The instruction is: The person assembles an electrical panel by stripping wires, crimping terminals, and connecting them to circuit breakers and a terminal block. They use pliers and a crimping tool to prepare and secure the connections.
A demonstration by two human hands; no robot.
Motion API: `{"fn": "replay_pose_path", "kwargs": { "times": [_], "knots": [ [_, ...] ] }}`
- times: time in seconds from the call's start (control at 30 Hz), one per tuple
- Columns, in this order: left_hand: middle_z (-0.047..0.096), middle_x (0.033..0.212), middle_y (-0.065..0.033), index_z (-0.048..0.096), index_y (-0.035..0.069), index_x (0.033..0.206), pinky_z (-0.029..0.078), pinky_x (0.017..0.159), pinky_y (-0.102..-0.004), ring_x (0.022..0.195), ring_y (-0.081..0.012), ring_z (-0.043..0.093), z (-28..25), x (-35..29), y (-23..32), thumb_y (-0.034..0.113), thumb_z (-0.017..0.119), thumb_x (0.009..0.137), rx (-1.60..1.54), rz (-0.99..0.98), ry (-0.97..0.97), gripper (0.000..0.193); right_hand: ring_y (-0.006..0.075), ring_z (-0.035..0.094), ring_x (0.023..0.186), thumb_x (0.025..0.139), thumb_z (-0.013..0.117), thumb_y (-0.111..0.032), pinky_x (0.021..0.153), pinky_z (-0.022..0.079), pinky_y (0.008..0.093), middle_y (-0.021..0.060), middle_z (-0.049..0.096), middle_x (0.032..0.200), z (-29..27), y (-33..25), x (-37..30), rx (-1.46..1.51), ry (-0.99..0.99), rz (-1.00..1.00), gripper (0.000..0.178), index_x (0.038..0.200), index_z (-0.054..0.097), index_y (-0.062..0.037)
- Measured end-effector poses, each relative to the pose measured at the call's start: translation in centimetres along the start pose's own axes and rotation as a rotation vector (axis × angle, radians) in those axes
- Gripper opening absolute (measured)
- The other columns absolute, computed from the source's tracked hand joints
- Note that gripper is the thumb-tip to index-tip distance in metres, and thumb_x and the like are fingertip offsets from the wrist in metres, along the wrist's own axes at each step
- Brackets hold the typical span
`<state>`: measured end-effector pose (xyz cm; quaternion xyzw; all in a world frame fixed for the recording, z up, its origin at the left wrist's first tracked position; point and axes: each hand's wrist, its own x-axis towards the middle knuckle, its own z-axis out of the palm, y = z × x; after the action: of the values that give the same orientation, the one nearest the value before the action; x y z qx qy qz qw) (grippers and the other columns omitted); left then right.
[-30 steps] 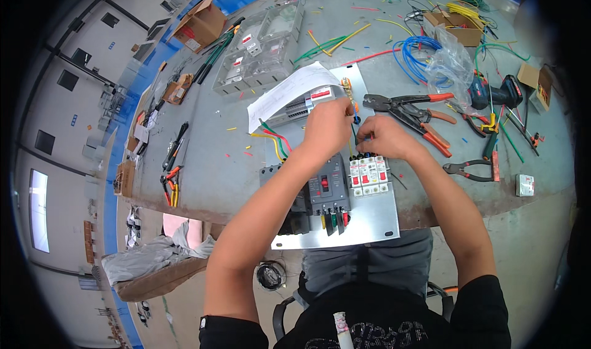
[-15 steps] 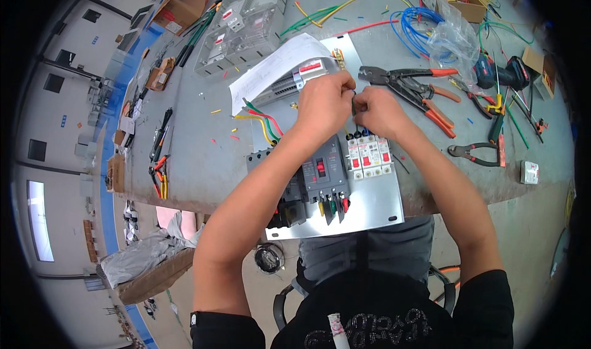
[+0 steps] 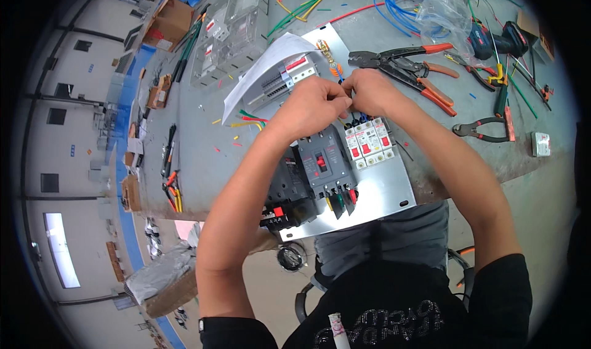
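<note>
My left hand (image 3: pixel 313 107) and my right hand (image 3: pixel 371 93) meet over the metal mounting plate (image 3: pixel 385 186), fingertips pinched together on a thin dark wire (image 3: pixel 353 116). The wire rises from the top of a row of small white circuit breakers (image 3: pixel 369 143) with red switches; its upper part is hidden by my fingers. Left of these sits a large grey moulded-case breaker (image 3: pixel 325 158), with yellow, green and red ends at its lower side. A dark contactor-like unit (image 3: pixel 286 179) is partly behind my left forearm. Above my hands lies a brass terminal strip (image 3: pixel 328 56).
A paper sheet (image 3: pixel 261 65) leans over a white breaker (image 3: pixel 300 67). To the right lie a crimping tool (image 3: pixel 400 65), cutting pliers (image 3: pixel 483 130) and a cordless drill (image 3: pixel 502 41). Coiled blue wire (image 3: pixel 406 16) and clear plastic boxes (image 3: pixel 231 35) are at the back.
The view has shifted and tilted slightly. My fingertips have come closer together, my left hand lowering and turning inward, and more of the terminal strip shows above them.
</note>
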<state>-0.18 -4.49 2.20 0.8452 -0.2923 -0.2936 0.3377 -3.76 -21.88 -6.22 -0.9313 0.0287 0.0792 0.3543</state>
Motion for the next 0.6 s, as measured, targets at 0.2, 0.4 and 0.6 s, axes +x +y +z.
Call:
{"fn": "replay_pose_path", "kwargs": {
  "times": [0.2, 0.4, 0.6],
  "knots": [
    [0.076, 0.084, -0.0086, 0.078, -0.003, 0.095, 0.056, 0.077, -0.0314, 0.078, -0.0158, 0.071, -0.6, 0.7, 0.6, 0.011, 0.074, 0.089, 0.104, -0.065, -0.087, 0.015, 0.0291, 0.073, 0.104, 0.08, 0.077, -0.015, 0.086, 0.058, 0.044, 0.0082, 0.078, 0.104, -0.7, -0.4, -0.6, -0.033, -0.021, 0.014, 0.018, 0.097, 0.081, -0.0171],
    [0.076, 0.097, -0.0173, 0.076, -0.001, 0.102, 0.055, 0.084, -0.0391, 0.088, -0.0293, 0.072, 1.3, -1.8, 4.0, 0.01, 0.075, 0.087, 0.544, 0.415, 0.199, 0.018, 0.0297, 0.072, 0.107, 0.08, 0.076, -0.015, 0.088, 0.056, 0.0473, 0.0062, 0.077, 0.105, 0.0, 0.0, -0.7, -0.002, 0.055, -0.023, 0.013, 0.092, 0.081, -0.0183],
    [0.075, 0.094, -0.0105, 0.075, 0.0, 0.107, 0.055, 0.067, -0.0356, 0.075, -0.0182, 0.069, 1.2, -4.2, 6.4, 0.02, 0.065, 0.101, 0.601, -0.051, 0.185, 0.023, 0.0279, 0.07, 0.106, 0.078, 0.076, -0.008, 0.089, 0.051, 0.0535, 0.0038, 0.075, 0.097, 0.7, 1.3, -0.6, 0.064, 0.092, -0.101, 0.012, 0.086, 0.078, -0.0165]
  ]
}}
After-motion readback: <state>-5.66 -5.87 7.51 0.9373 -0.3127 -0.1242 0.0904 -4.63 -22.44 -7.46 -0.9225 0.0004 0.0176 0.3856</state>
